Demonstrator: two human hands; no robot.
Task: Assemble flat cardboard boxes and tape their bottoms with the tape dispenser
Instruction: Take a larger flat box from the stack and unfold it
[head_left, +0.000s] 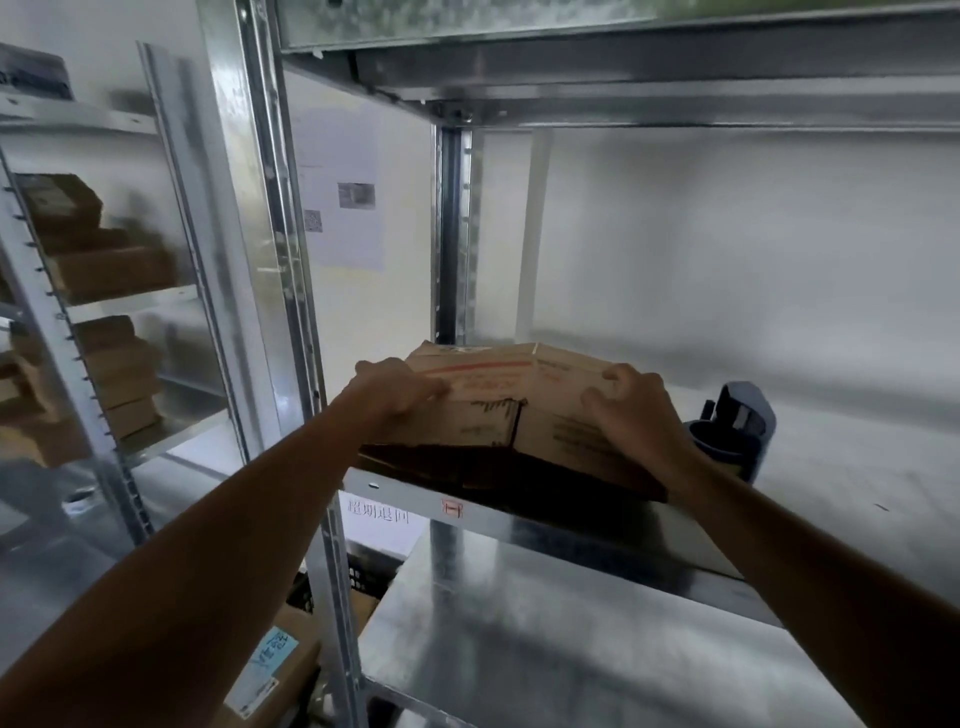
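On the far left, a neighbouring rack (135, 304) holds stacks of brown cartons (109, 270), blurred and well apart from the work. Next comes the person's left hand (400, 384), reaching in past the steel upright (291, 291), its fingers (431, 388) bent over the top left edge of the cardboard box (519, 415) and gripping it there. The box sits at the front left corner of the middle shelf (831, 467), slightly tilted, its flaps meeting in a dark seam on the face nearest me, and a red printed stripe runs along the top. It looks light and fairly stiff along its creases, I would say, but the panels between them are likely to buckle if squeezed hard, and loose flaps can swing open. So the corners and folded edges seem the safest places to hold, with a hand at each end. The right hand (634, 400) does just that, fingers curled over the top right corner and clasping the cardboard. Just beside that wrist, further right on the same shelf, stands the blue tape dispenser (737, 431), untouched, close enough to pick up once the bottom flaps are folded flat.
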